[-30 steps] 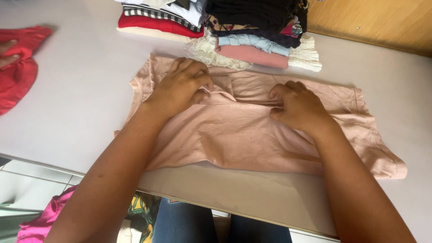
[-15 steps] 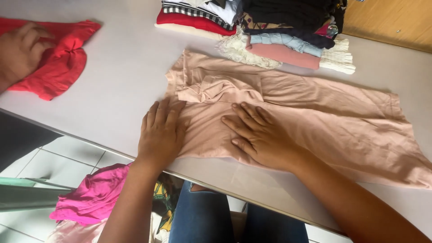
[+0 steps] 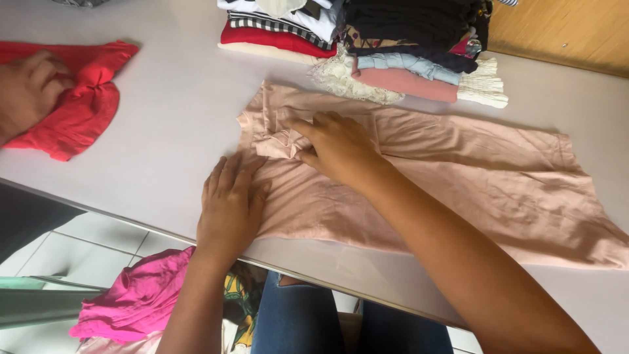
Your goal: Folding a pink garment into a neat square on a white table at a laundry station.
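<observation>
On the pale table, the right hand has crossed further left since 0.5 s ago and now rests, fingers loosely spread, on the bunched collar end of the pink garment. The left hand stays flat and open on the garment's near left edge, gripping nothing. Behind lie 2 stacks of folded clothes, just beyond the garment. Far left, another person's hand presses a red cloth. The garment's long axis runs left to right, collar pointing left.
</observation>
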